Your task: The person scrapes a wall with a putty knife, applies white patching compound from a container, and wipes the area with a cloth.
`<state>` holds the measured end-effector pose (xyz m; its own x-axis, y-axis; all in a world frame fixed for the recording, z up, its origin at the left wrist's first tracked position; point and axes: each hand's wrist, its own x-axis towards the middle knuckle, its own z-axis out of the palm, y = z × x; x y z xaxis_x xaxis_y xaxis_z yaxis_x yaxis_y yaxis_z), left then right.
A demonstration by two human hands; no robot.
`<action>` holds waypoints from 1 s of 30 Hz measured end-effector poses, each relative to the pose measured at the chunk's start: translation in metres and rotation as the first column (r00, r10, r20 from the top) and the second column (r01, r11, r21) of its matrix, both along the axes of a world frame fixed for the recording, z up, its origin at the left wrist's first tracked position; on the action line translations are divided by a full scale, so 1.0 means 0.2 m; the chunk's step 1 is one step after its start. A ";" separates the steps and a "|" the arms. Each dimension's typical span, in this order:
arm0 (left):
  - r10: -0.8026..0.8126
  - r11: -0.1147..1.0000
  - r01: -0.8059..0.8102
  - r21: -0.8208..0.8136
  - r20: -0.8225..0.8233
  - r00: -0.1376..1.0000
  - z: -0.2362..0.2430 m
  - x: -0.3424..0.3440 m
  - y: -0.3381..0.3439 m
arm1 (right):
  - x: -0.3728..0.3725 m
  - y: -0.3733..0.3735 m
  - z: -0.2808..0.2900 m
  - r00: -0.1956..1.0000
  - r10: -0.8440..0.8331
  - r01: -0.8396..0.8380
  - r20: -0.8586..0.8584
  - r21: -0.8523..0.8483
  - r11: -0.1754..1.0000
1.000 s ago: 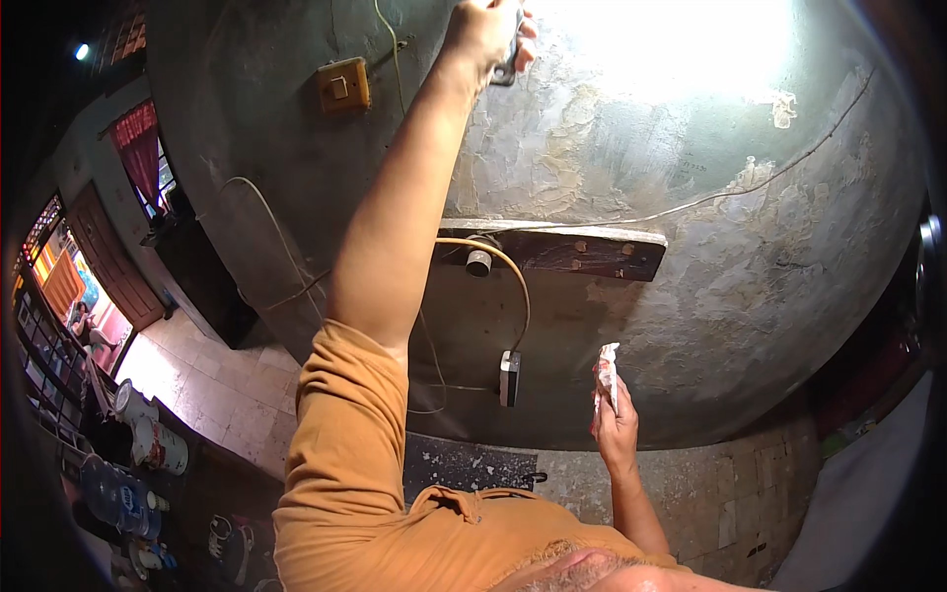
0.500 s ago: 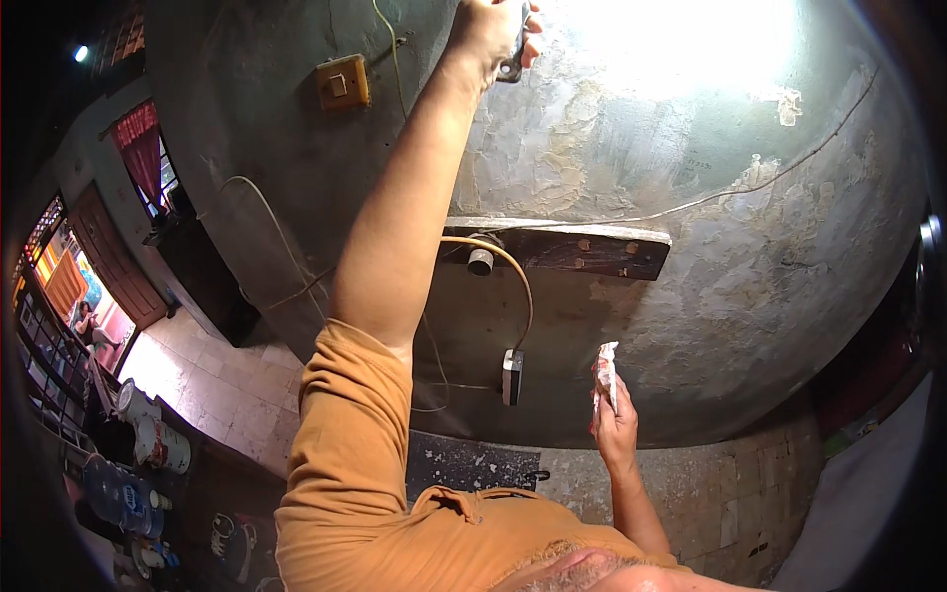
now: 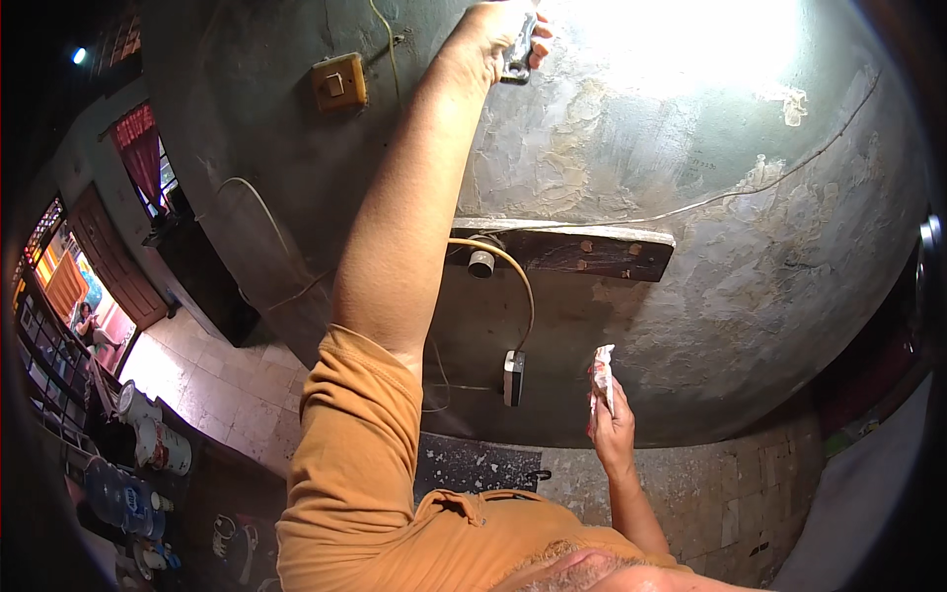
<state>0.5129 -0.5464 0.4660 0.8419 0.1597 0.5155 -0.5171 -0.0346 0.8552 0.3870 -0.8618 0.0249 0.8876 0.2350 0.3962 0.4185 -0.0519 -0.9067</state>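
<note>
My left hand [image 3: 503, 37] is raised high at the top of the picture, against the rough wall [image 3: 562, 158]. Its fingers wrap round a dark-handled hand tool [image 3: 516, 64] with a hole near the handle's lower end; the working end is lost in the glare and beyond the picture's edge. Lower down, my right hand [image 3: 616, 424] grips a flat white-and-red piece [image 3: 603, 380], seen nearly edge-on and looking smeared with white. It is held upright in front of the wall, apart from the tool.
A dark board [image 3: 592, 254] with a short pipe end [image 3: 480, 263] sits on the wall. A yellow cable runs down to a socket block [image 3: 514, 378]. A switch [image 3: 338, 83] is at upper left. Buckets [image 3: 163, 444] and a water jug [image 3: 113, 493] stand left; a person [image 3: 89, 324] sits beyond the doorway.
My left hand and forearm have shifted slightly to the right, and the tool's handle shows more broadly. My right hand and the white-and-red piece have hardly moved.
</note>
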 end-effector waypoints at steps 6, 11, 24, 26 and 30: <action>0.058 0.996 -0.062 0.060 0.069 0.996 -0.13 -0.12 -0.08 | -0.02 -0.02 0.01 0.999 0.016 -0.016 -0.029 0.006 1.000; 0.041 0.977 -0.088 0.195 0.235 0.971 -0.04 -0.20 -0.08 | -0.02 -0.02 0.01 1.000 0.013 -0.013 -0.012 0.011 1.000; 0.099 0.988 -0.115 0.107 0.144 0.985 -0.25 -0.22 -0.02 | -0.02 -0.04 -0.07 1.000 -0.004 0.004 0.024 0.007 1.000; 0.118 0.983 -0.149 0.110 0.252 0.961 -0.16 -0.22 0.03 | -0.03 -0.02 -0.02 1.000 0.024 -0.023 -0.015 0.011 1.000; 0.198 0.971 -0.215 0.102 0.156 0.968 -0.08 -0.21 0.03 | -0.05 0.02 0.04 0.982 0.054 -0.041 -0.181 0.073 0.996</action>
